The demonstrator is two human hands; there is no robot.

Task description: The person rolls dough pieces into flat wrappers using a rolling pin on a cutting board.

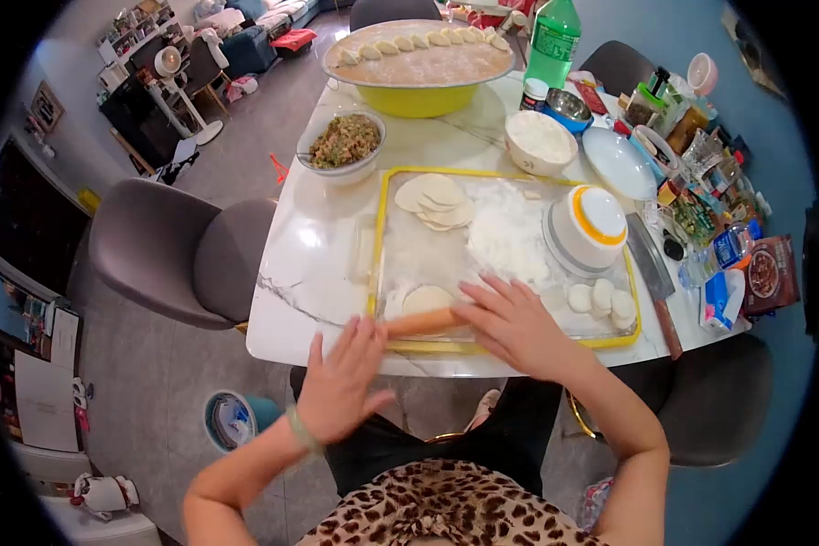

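Tabletop bowls [357, 171] hold chopped filling [344, 140] and flour [539, 135] beyond the rolling pin [419, 323].

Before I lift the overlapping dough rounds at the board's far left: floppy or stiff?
Likely floppy: the dough rounds look thin. They may slide apart, since they overlap loosely. Flour on the yellow-rimmed board suggests possibly slippery undersides.

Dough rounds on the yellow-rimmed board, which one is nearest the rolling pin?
The single flat round along the far side of the rolling pin; the stacked rounds lie farther off, and the thicker pieces sit to the right.
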